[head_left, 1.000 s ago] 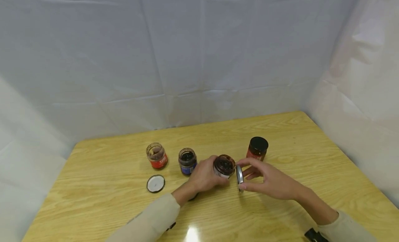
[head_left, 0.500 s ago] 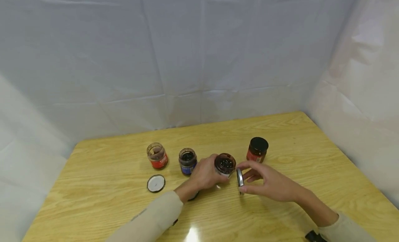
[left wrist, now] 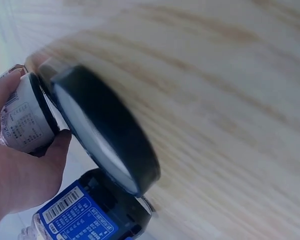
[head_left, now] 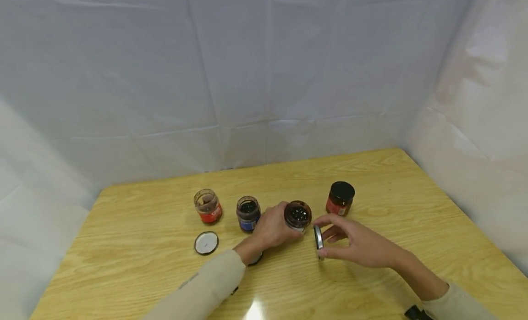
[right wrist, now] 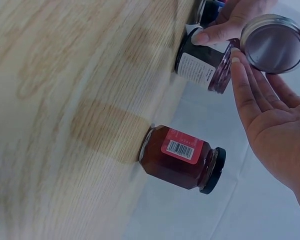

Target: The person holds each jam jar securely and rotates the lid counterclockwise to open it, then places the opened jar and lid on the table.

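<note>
My left hand (head_left: 277, 227) grips an uncapped glass jar (head_left: 298, 215) with dark contents and a white label, also visible in the right wrist view. To its right, my right hand (head_left: 354, 241) pinches a round metal lid (head_left: 319, 237) by its rim, standing on edge between thumb and fingers, apart from the jar. Beside the left hand stands an uncapped blue-label jar (head_left: 248, 214). A dark-rimmed lid (left wrist: 107, 130) with a pale inside lies near the left wrist, mostly hidden under the forearm in the head view.
A capped red-label jar (head_left: 340, 198) with a black lid stands behind the right hand. At the left is an uncapped red-label jar (head_left: 208, 206), with a lid (head_left: 206, 243) lying white side up in front. White sheeting (head_left: 264, 81) hangs behind the wooden table (head_left: 136, 246).
The jar in my left hand has shifted slightly away from me. My right hand and the lid have come slightly nearer, widening the gap between lid and jar.
</note>
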`<control>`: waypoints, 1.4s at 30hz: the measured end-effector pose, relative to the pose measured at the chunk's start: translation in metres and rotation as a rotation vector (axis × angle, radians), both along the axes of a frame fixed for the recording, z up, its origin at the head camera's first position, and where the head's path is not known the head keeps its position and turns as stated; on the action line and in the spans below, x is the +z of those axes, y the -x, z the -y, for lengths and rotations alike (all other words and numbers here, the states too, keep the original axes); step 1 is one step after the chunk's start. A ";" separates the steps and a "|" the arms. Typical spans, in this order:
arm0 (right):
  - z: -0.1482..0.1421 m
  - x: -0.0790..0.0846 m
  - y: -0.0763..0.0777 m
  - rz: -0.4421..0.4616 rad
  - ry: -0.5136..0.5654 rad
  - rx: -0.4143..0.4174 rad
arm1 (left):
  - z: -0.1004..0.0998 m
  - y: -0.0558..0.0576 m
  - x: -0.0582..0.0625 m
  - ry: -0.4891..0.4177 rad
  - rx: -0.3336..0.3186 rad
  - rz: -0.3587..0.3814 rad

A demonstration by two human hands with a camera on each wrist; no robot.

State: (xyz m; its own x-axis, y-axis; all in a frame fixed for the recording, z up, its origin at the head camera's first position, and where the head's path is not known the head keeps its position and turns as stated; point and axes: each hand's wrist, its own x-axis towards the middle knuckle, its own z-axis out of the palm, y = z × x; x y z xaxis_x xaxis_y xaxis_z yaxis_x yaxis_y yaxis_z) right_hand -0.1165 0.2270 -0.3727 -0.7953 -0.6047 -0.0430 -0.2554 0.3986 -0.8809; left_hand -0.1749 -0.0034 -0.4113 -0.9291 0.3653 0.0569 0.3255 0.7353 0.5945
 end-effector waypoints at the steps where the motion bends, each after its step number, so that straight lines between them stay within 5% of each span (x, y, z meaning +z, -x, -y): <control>1: 0.000 0.000 0.000 0.003 0.002 0.004 | 0.000 0.001 0.000 0.001 0.000 0.002; 27: 0.002 -0.006 0.000 0.007 -0.005 0.036 | -0.006 0.006 -0.003 0.036 0.045 0.004; 42: 0.004 -0.008 -0.001 -0.016 -0.014 0.038 | -0.007 0.000 -0.009 -0.049 0.059 -0.019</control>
